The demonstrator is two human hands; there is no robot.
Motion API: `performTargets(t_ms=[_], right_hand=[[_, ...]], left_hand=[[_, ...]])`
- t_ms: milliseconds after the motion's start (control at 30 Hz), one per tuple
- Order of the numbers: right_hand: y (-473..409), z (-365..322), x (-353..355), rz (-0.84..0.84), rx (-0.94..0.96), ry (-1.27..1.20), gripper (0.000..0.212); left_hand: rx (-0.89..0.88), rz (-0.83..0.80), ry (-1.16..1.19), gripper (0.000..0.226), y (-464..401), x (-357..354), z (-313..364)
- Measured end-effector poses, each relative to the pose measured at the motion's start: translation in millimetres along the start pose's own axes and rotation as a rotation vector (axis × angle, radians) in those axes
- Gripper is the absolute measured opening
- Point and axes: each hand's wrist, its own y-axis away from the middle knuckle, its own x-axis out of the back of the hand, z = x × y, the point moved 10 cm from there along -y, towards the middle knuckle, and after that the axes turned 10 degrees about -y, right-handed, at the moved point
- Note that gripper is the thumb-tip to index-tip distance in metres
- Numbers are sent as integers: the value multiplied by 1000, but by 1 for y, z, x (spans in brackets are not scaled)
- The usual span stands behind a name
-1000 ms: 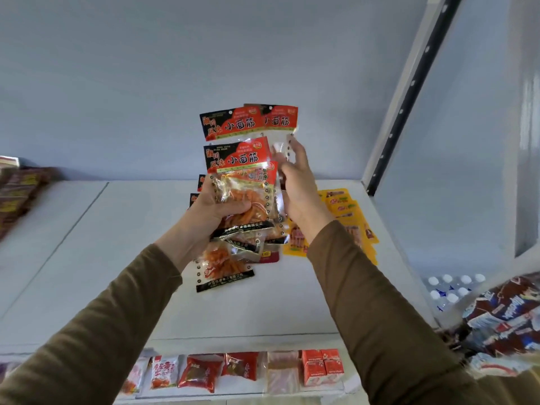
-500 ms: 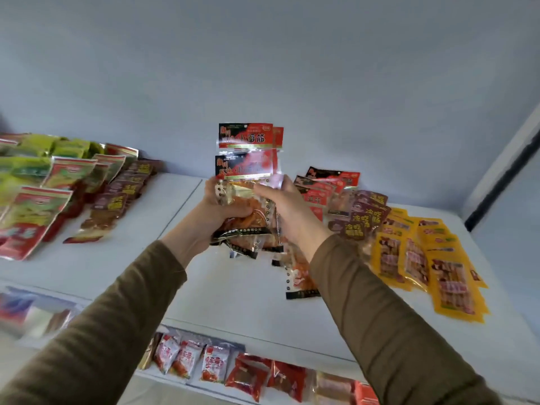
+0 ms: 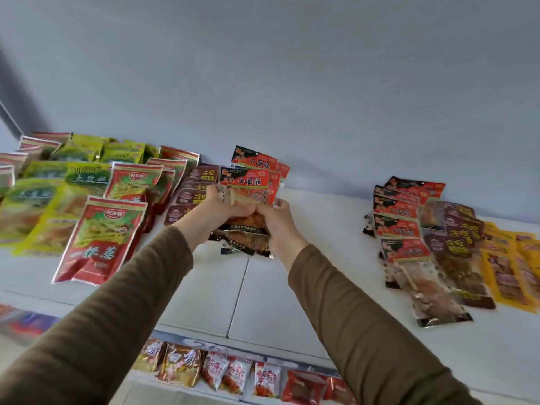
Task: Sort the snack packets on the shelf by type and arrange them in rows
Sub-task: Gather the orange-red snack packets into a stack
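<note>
Both hands hold one bundle of red-and-black snack packets [image 3: 248, 182] upright over the middle of the white shelf [image 3: 277, 287]. My left hand [image 3: 217, 210] grips the bundle's left side. My right hand [image 3: 277, 222] grips its right side. The bundle's lower ends hang just above the shelf. A row of the same red-and-black packets [image 3: 401, 217] lies at the right, with brown packets [image 3: 455, 238] and yellow packets [image 3: 514, 270] beside it. Left of my hands lie brown packets [image 3: 190, 194], red packets [image 3: 102, 238] and green packets [image 3: 43, 197].
The grey wall rises right behind the shelf. A lower shelf at the bottom holds small red and orange snack packets [image 3: 233, 372]. Bare shelf surface lies between my arms and the right-hand rows.
The view has swung left, bringing the green and red packets at the left into sight. Both hands have lowered the bundle towards the shelf, and my right hand now grips lower on it.
</note>
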Motion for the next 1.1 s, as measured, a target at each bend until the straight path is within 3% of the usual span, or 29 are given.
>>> performTargets(t_ms=[100, 133, 267, 333, 367, 467, 700, 867, 967, 1100], right_hand=[[-12, -7, -7, 45, 108, 135, 48], [-13, -11, -10, 39, 147, 209, 46], [-18, -24, -14, 31, 265, 481, 37], [-20, -24, -10, 20, 282, 472, 29], [-21, -22, -8, 7, 280, 441, 27], [-20, -17, -10, -29, 286, 332, 24], [-11, -11, -27, -110, 260, 225, 30], [-7, -7, -35, -164, 262, 236, 38], [-7, -4, -39, -174, 250, 218, 44], [-8, -2, -33, -153, 237, 150, 49]], left_hand=[[-108, -66, -87, 42, -8, 3, 8], [-152, -90, -110, 32, -7, 3, 11], [-222, -137, -198, 55, -3, 5, 11], [-223, -124, -181, 82, -3, 7, 8], [-208, -126, -149, 85, -3, 7, 5], [-218, -160, -111, 57, -2, 3, 2], [-237, -194, -61, 38, 0, 5, 7], [-154, -210, -29, 47, -2, 7, -5], [-133, -210, -40, 67, -2, 11, -9], [-174, -188, -98, 74, -3, 13, -4]])
